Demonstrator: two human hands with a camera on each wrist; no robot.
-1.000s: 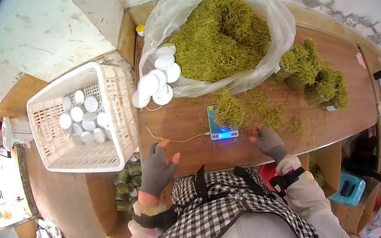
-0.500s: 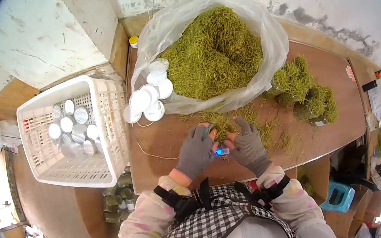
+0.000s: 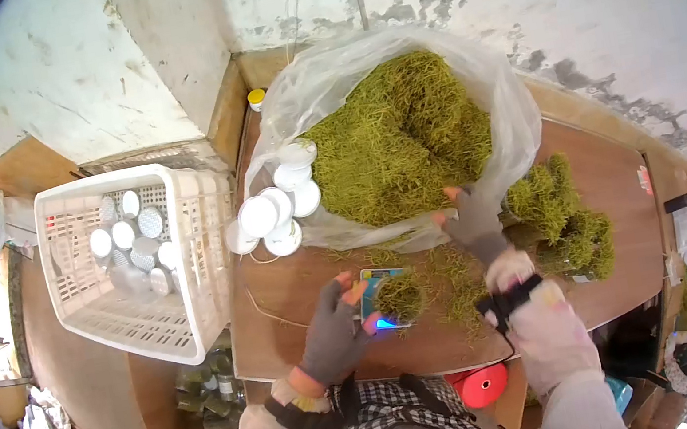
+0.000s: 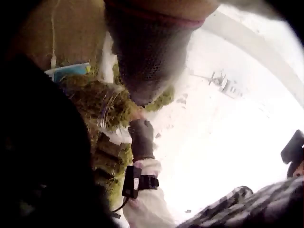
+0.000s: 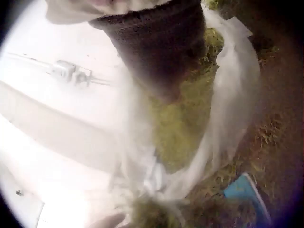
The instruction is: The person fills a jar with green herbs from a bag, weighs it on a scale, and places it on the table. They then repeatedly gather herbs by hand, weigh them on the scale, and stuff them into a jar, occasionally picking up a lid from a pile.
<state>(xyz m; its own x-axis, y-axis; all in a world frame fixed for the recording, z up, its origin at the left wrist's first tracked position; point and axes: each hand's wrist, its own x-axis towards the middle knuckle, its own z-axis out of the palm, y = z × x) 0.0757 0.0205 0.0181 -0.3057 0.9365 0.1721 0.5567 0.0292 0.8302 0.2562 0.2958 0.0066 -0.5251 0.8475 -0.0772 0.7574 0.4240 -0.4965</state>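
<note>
A clear jar of dried green strands (image 3: 400, 297) stands on a small scale (image 3: 367, 303) with a lit blue display, near the table's front edge. My left hand (image 3: 331, 333), in a grey fingerless glove, is just left of the scale, fingers spread and holding nothing. My gloved right hand (image 3: 478, 224) reaches over the front rim of a big clear plastic bag (image 3: 517, 119), its fingertips at the heap of dried green strands (image 3: 390, 140) inside. In the right wrist view, that glove (image 5: 161, 52) covers part of the heap.
Several white round lids (image 3: 259, 217) lie left of the bag. A white plastic basket (image 3: 190, 266) holding several lidded containers stands at the table's left. Filled jars (image 3: 544, 201) stand at the right. Loose strands (image 3: 454, 287) are scattered on the table (image 3: 301, 288). A red spool (image 3: 483, 386) is below the front edge.
Both hands came together at the jar on the scale, then parted. The left drew back to the left, and the right moved forward to the bag. The head view has shifted.
</note>
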